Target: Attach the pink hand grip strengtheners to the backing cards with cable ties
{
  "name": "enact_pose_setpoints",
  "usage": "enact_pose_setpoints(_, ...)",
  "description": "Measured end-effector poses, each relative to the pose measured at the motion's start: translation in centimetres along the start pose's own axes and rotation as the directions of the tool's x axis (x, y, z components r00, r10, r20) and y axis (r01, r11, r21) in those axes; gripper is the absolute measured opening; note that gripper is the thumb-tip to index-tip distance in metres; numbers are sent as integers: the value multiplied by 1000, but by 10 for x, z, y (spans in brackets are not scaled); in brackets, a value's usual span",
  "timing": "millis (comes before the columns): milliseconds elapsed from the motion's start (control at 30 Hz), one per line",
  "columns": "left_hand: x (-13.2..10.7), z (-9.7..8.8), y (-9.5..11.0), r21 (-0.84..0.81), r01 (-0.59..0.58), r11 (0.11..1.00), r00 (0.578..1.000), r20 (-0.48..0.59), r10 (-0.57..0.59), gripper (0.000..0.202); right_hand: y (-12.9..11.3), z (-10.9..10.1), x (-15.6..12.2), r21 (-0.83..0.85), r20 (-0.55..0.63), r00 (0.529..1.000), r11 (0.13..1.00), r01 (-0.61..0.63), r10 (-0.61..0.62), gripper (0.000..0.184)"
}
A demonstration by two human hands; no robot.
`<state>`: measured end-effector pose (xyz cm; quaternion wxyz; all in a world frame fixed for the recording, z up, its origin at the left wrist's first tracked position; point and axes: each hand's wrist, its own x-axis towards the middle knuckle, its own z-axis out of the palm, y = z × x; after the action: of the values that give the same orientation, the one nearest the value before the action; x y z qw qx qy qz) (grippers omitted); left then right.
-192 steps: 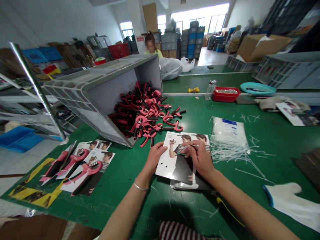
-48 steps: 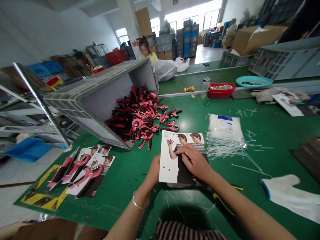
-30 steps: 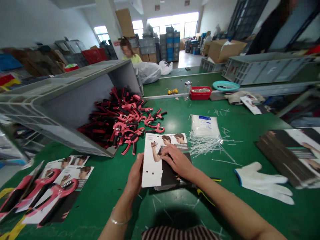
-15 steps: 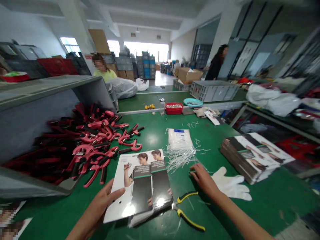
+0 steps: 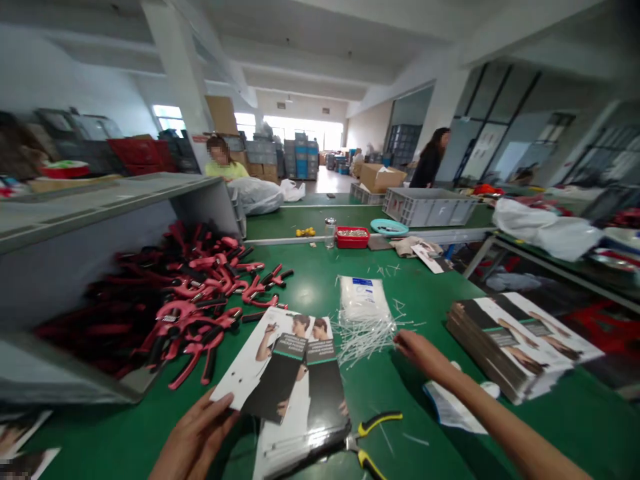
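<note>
My left hand (image 5: 203,427) grips the lower left corner of a printed backing card (image 5: 273,363), thumb on top. The card is tilted over a stack of similar cards (image 5: 323,383). My right hand (image 5: 415,350) has its fingers pinched together at the right edge of a pile of white cable ties (image 5: 363,337), on the end of a tie; the fingertips are partly hidden. The ties spill from a clear plastic bag (image 5: 364,298). Yellow-and-black cutting pliers (image 5: 354,441) lie with handles apart at the stack's lower right. A white glove (image 5: 463,408) lies partly under my right forearm.
A grey crate (image 5: 207,200) on its side at left spills red-and-black spring clamps (image 5: 200,287). A pile of printed cards (image 5: 520,340) stands at right. Farther back are a red tray (image 5: 353,239), a glass jar (image 5: 330,235) and a turquoise plate (image 5: 390,227). Two people are beyond.
My left hand has shifted the top card left and turned it, showing more of the stack below. My right hand's fingers have closed at the cable ties. The camera view has tilted up.
</note>
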<state>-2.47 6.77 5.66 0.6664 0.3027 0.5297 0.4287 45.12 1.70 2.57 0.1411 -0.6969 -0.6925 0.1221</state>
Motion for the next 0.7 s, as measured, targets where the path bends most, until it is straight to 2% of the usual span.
enact_pose_setpoints(67,-3,-1,3,-71,-23,997,1000,1,23,37,-10,-9,16,144,-41,999,989,15,-9,13)
enact_pose_setpoints(133,-2,-5,8,-78,-56,995,998,-21,55,33,-27,-18,27,333,17,999,942,-41,38,19)
enact_pose_setpoints(200,-1,-9,12,-59,-65,996,998,-27,63,29,-45,-27,31,539,112,990,832,-128,80,28)
enact_pose_setpoints(300,-2,-13,14,-35,-55,998,998,16,55,31,-73,-37,26,761,188,980,622,-185,61,38)
enact_pose_setpoints(533,-6,-5,6,-65,-64,996,996,63,68,40,-129,-35,13,910,289,953,336,-244,-89,33)
enact_pose_setpoints(700,-7,-4,4,-72,-106,992,990,91,112,38,-160,-28,14,920,370,897,227,-319,-242,31)
